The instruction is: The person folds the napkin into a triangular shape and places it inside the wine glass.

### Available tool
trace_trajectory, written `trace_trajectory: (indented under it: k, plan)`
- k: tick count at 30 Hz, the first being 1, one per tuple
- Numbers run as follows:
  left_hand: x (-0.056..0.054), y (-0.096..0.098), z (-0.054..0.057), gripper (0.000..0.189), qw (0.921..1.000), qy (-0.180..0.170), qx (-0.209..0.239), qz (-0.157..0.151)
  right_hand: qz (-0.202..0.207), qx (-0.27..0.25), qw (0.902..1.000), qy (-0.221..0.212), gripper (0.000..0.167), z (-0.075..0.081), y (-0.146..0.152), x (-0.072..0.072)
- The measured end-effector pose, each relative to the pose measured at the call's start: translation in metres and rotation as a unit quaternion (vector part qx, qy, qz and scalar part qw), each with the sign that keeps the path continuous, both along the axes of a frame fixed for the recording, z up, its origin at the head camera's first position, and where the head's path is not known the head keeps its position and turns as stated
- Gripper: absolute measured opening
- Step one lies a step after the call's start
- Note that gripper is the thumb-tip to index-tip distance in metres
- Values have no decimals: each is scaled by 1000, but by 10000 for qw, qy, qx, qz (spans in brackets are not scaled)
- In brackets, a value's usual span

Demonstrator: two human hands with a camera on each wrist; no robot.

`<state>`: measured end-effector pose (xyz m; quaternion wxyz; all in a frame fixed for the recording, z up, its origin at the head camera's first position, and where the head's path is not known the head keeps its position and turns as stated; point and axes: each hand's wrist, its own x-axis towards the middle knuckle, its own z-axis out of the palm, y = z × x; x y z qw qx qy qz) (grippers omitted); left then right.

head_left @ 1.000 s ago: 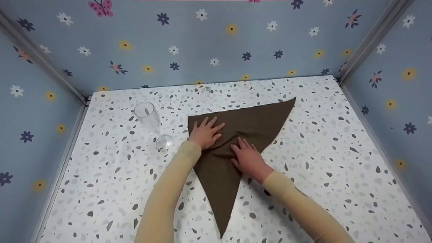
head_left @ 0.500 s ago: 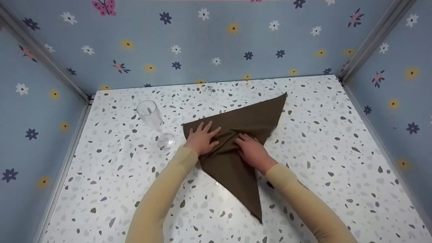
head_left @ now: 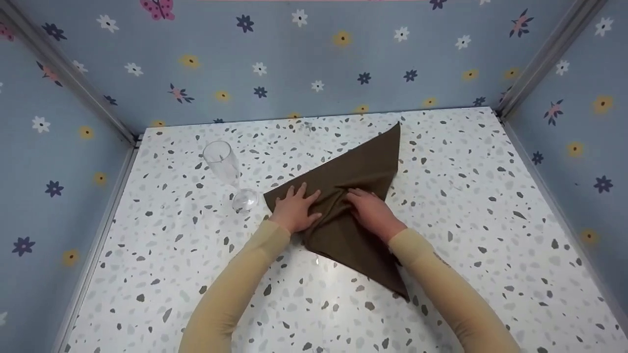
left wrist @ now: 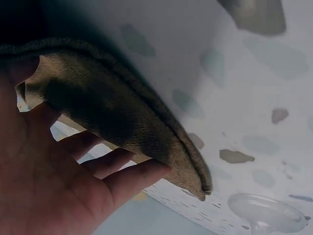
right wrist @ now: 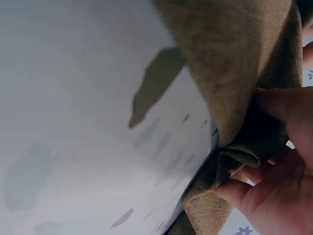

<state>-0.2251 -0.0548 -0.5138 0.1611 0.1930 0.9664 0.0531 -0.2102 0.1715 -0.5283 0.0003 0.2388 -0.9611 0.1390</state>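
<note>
Speckled tabletop [head_left: 490, 206] (1 glass [head_left: 226, 170]): left hand [head_left: 294, 210] spread on brown cloth [head_left: 353, 164], right hand [head_left: 374, 212] pinching it.

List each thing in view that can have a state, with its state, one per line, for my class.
Brown cloth: spread out, creased between the hands.
Glass: upright, looks empty.
Left hand: spread, resting on the cloth.
Right hand: pinching a fold of cloth.
Sleeves: down to the wrists.

Partly lost from where I stand.
Right hand [head_left: 375, 213] covers some of the brown cloth [head_left: 360, 164]; both sleeves [head_left: 233, 284] run off the head view's bottom edge. Left wrist view crops the glass [left wrist: 264, 213] to its lower part.
</note>
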Motion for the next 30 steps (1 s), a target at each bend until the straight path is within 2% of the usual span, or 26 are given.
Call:
trace_trajectory:
  k: [5,11,14,16,19,22,26,30]
  plan:
    - [9,4,2,63,9992,-92,105,368,121,25,9999,73,25,-1,3,-6]
    - [31,17,6,62,9946,-346,215,952,241,199,9989,359,25,-1,8,-10]
    - [40,26,9,61,9938,-339,2,1056,190,318,9985,397,25,0,10,-8]
    - [41,30,12,59,9946,-223,-174,1000,114,388,9984,399,25,0,10,-7]
    - [29,31,15,56,9974,77,-290,661,18,494,9979,407,25,-2,10,-5]
    - [5,30,13,51,9985,485,-257,58,-36,579,9977,359,25,-2,8,-3]
    - [-28,32,9,48,9924,880,-393,-767,-81,643,9973,347,26,-1,3,-1]
    - [-48,37,5,51,9864,899,-579,-1246,-24,708,9958,587,24,1,-4,2]
